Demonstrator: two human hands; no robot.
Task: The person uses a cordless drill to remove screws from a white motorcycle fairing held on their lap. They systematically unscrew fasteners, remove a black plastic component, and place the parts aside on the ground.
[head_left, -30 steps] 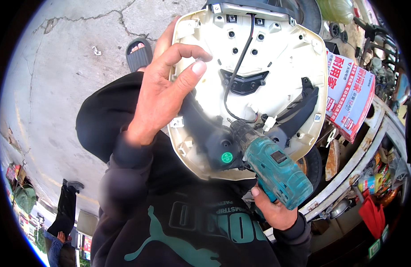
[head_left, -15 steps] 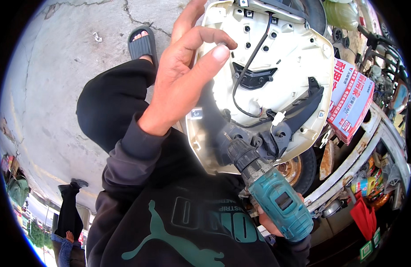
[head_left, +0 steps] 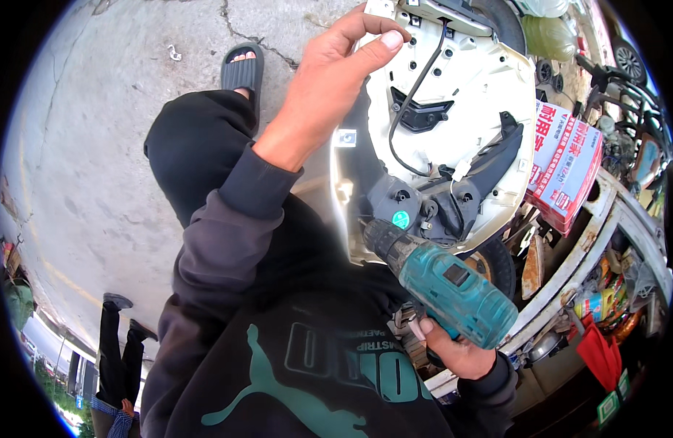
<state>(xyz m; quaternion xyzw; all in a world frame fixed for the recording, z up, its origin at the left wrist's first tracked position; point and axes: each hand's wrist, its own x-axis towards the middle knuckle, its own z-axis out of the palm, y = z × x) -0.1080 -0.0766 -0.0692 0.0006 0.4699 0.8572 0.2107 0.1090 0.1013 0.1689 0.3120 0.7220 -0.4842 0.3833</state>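
Cream plastic panel (head_left: 453,146) sits in front of us, inner side facing us, likely for access. Our right hand (head_left: 457,354) grips the teal drill (head_left: 457,288) near the panel's lower edge; our left hand (head_left: 325,91) curls at the upper-left edge, its hold unclear. Concrete ground (head_left: 110,146) leaves room leftward; a box (head_left: 566,160) crowds the right.

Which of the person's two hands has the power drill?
The right hand: it grips the teal drill, while the left hand is apart from it, over by the white panel.

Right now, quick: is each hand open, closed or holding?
Left hand: at the white panel; whether it holds anything can't be told.
Right hand: closed, holding the teal drill.
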